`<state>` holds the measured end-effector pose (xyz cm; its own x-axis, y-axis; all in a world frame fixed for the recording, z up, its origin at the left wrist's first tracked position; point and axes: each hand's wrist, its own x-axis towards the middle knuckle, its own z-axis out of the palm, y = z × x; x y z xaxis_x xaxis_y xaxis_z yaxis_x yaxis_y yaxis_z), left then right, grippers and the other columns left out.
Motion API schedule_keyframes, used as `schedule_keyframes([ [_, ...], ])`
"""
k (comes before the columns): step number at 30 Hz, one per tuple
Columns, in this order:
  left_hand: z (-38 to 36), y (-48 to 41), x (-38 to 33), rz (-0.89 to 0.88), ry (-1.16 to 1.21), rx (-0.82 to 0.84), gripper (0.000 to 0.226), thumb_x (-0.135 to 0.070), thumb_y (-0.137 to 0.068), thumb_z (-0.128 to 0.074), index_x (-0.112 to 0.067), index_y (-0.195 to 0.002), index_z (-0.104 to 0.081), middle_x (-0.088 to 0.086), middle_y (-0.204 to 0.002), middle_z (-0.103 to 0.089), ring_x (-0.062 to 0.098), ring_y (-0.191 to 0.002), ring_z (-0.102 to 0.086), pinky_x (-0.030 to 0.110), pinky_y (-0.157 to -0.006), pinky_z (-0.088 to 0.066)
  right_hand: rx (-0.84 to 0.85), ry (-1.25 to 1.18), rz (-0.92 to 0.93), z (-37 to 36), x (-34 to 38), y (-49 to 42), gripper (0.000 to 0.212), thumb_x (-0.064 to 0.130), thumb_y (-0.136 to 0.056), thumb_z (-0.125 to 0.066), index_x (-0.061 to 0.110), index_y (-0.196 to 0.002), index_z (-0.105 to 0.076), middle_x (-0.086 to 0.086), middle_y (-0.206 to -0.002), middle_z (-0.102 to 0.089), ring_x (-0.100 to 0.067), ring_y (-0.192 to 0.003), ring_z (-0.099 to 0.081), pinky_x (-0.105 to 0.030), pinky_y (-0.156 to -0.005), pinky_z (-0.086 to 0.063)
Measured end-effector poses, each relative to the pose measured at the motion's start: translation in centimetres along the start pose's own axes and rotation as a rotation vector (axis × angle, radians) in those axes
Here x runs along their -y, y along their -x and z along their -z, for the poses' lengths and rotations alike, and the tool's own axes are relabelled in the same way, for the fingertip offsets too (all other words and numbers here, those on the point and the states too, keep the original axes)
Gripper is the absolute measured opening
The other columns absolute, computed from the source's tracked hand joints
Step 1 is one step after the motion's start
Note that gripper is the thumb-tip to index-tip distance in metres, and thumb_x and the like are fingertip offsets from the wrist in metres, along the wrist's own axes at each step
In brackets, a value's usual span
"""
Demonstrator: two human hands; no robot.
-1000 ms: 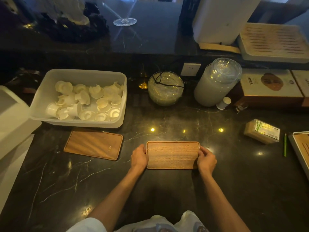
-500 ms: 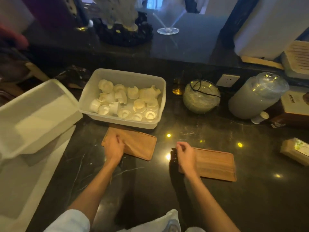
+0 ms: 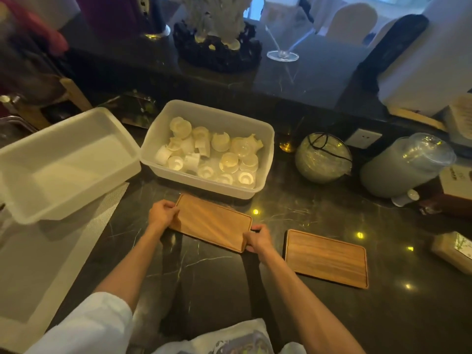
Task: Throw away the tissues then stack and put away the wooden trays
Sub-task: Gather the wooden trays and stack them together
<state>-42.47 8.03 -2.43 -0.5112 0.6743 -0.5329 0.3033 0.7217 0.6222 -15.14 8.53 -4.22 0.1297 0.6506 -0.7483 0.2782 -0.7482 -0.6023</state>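
Two flat wooden trays lie on the dark marble counter. The left wooden tray [image 3: 212, 222] sits just in front of a plastic tub. My left hand [image 3: 163, 214] grips its left end and my right hand [image 3: 258, 238] grips its right near corner. The right wooden tray [image 3: 325, 258] rests alone on the counter to the right, with no hand on it. No tissues are visible.
A translucent tub [image 3: 265, 139] holding several small white cups stands behind the left tray. An empty white bin [image 3: 63, 162] sits at the left. A round glass bowl [image 3: 323, 158], a lidded jar [image 3: 408, 167] and a small tissue box [image 3: 453, 251] stand at the right.
Both hands left the right tray and moved left. My left hand reached the left tray first, then my right hand joined it at the tray's other end. The view swung left.
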Motion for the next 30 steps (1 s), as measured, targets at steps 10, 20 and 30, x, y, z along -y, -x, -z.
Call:
schedule_keyframes([
  [10,-5.0,9.7,-2.9,-0.085,0.082,0.196,0.018,-0.003,-0.088,-0.067,0.001,-0.104,-0.06,0.007,-0.081,-0.061,0.019,-0.071,-0.06,0.024,-0.056,-0.052,0.061,-0.148,0.079,15.0,-3.0,1.2,0.02,0.002,-0.09,-0.062,0.016,-0.104,-0.058,-0.009,-0.103,-0.066,-0.022,-0.094,-0.067,-0.032,-0.071,-0.06],
  [20,-24.8,16.6,-9.4,-0.255,-0.192,0.232,0.023,0.003,-0.09,-0.051,0.001,-0.108,-0.065,0.016,-0.095,-0.068,0.03,-0.092,-0.063,0.039,-0.082,-0.051,-0.307,0.14,0.116,31.3,-10.7,-1.7,0.029,0.004,-0.093,-0.056,0.007,-0.122,-0.06,-0.013,-0.107,-0.066,-0.022,-0.091,-0.059,-0.039,-0.083,-0.052],
  [30,-27.1,17.2,-7.9,-0.275,-0.285,0.15,0.015,-0.011,-0.091,-0.064,-0.01,-0.105,-0.066,-0.009,-0.082,-0.059,0.003,-0.074,-0.057,0.012,-0.058,-0.04,-0.324,0.175,0.183,31.3,-12.0,-3.0,0.04,0.016,-0.096,-0.055,0.016,-0.136,-0.055,-0.008,-0.115,-0.067,-0.019,-0.1,-0.063,-0.035,-0.085,-0.055],
])
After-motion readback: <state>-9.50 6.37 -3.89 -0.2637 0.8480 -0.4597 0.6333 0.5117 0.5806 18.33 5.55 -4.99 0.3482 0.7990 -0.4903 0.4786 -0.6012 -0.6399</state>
